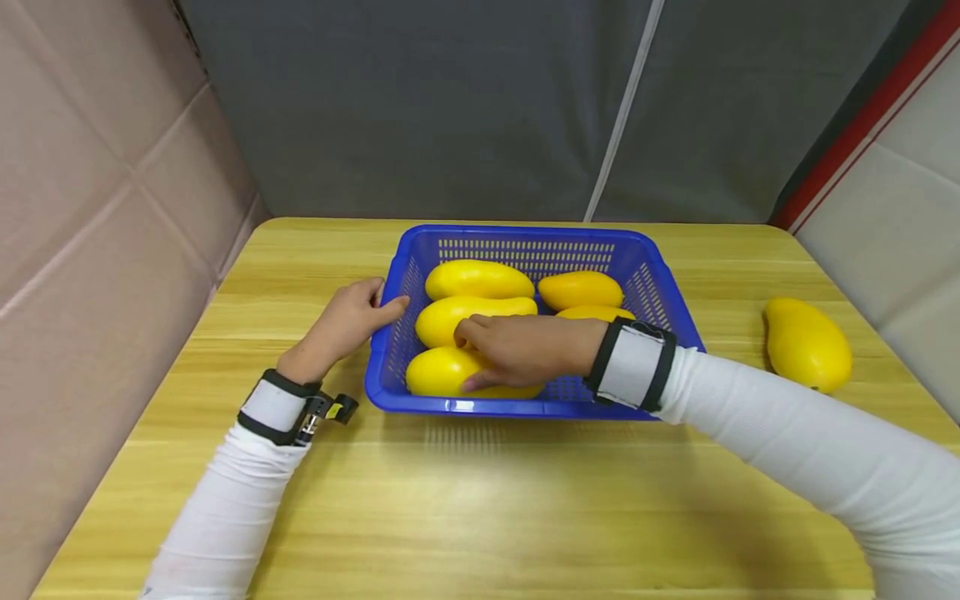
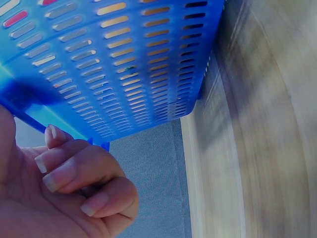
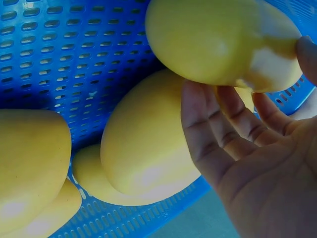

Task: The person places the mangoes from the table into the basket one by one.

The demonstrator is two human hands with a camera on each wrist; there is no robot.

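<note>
A blue plastic basket [image 1: 525, 408] with slotted walls stands on the wooden table, holding several yellow mangoes. My left hand [image 1: 341, 325] grips its left rim, thumb over the top and fingers curled outside the wall; in the left wrist view those fingers [image 2: 84, 173] bend beneath the rim. Reaching in from the right, my right hand [image 1: 517, 350] holds the front-left mango [image 1: 438, 372] between thumb and fingers. In the right wrist view this mango [image 3: 223, 39] sits between the thumb and fingertips, with another mango [image 3: 143, 139] right beside it.
A single mango [image 1: 808, 344] lies on the table [image 1: 480, 517] to the right of the basket. Behind the table hangs a grey curtain [image 1: 420, 108]. Padded walls stand at the left [image 1: 90, 208] and right.
</note>
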